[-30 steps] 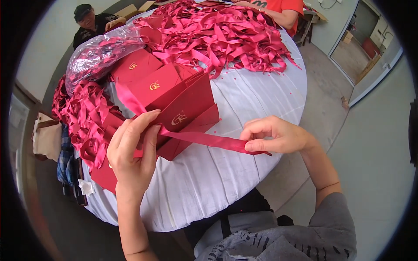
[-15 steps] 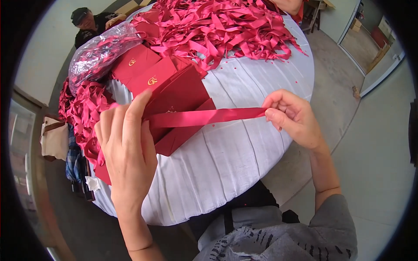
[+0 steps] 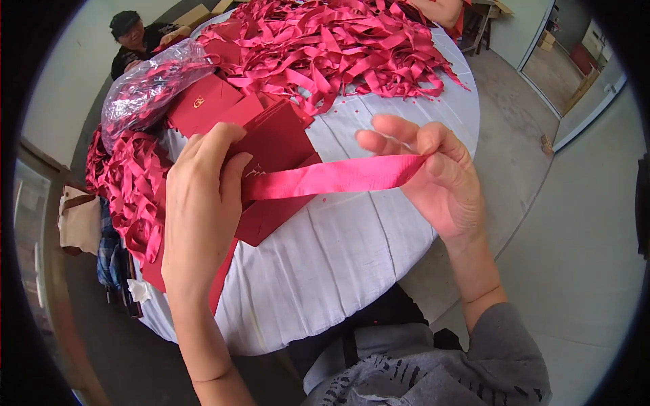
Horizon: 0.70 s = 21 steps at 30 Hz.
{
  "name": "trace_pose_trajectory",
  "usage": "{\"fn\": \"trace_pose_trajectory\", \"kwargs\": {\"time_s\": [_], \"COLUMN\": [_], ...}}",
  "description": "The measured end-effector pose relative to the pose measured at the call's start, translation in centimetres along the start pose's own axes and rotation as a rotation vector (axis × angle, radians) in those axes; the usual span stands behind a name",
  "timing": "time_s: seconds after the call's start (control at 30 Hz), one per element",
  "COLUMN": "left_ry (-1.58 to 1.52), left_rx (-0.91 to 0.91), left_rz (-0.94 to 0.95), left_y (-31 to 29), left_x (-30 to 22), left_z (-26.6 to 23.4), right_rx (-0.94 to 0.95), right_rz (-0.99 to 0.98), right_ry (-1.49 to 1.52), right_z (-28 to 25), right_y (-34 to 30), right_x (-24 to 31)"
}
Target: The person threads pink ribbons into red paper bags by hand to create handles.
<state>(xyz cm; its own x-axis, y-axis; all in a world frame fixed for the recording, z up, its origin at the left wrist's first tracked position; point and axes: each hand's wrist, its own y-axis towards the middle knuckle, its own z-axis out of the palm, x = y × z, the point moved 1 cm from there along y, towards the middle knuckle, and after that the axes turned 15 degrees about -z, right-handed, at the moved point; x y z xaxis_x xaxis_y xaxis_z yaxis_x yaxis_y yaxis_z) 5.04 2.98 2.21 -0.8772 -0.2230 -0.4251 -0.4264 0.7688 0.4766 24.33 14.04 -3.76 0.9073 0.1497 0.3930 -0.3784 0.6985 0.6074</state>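
Observation:
A strip of pinkish-red ribbon (image 3: pixel 338 176) is stretched almost level between my two hands above the table. At its right end, my right hand (image 3: pixel 443 179) pinches it between thumb and index finger, with the other fingers spread. My left hand (image 3: pixel 203 196) is closed on its left end, back of the hand facing up; whether it also grips a red card piece beneath is hidden. Under the ribbon and beside my left hand lie flat red card pieces (image 3: pixel 274 139), stacked askew, some bearing a small gold emblem.
A big heap of similar ribbons (image 3: pixel 338 47) covers the far side of the round, white-clothed table (image 3: pixel 318 264). More ribbons (image 3: pixel 132 196) and a clear plastic bag (image 3: pixel 152 84) of them lie at left. Another person (image 3: pixel 132 40) sits far left; someone's arm (image 3: pixel 440 12) shows at the far edge.
My right hand has moved left and turned, its fingers spreading while thumb and index keep the ribbon end. The span between my hands has shortened. My left hand has shifted slightly.

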Motion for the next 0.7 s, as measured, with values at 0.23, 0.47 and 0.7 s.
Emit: {"fn": "trace_pose_trajectory", "kwargs": {"time_s": [0.23, 0.47, 0.7], "left_ry": [-0.3, -0.491, -0.537], "left_rx": [0.12, 0.204, 0.205], "left_rz": [-0.077, -0.143, -0.138], "left_y": [0.9, 0.7, 0.1], "left_x": [1.7, 3.1, 2.7], "left_z": [0.2, 0.1, -0.1], "right_rx": [0.208, 0.309, 0.201], "right_rz": [0.359, 0.487, 0.41], "right_ry": [-0.129, -0.651, -0.747], "right_z": [1.7, 2.8, 3.6], "right_y": [1.9, 2.9, 2.5], "right_x": [-1.8, -5.3, -6.4]}}
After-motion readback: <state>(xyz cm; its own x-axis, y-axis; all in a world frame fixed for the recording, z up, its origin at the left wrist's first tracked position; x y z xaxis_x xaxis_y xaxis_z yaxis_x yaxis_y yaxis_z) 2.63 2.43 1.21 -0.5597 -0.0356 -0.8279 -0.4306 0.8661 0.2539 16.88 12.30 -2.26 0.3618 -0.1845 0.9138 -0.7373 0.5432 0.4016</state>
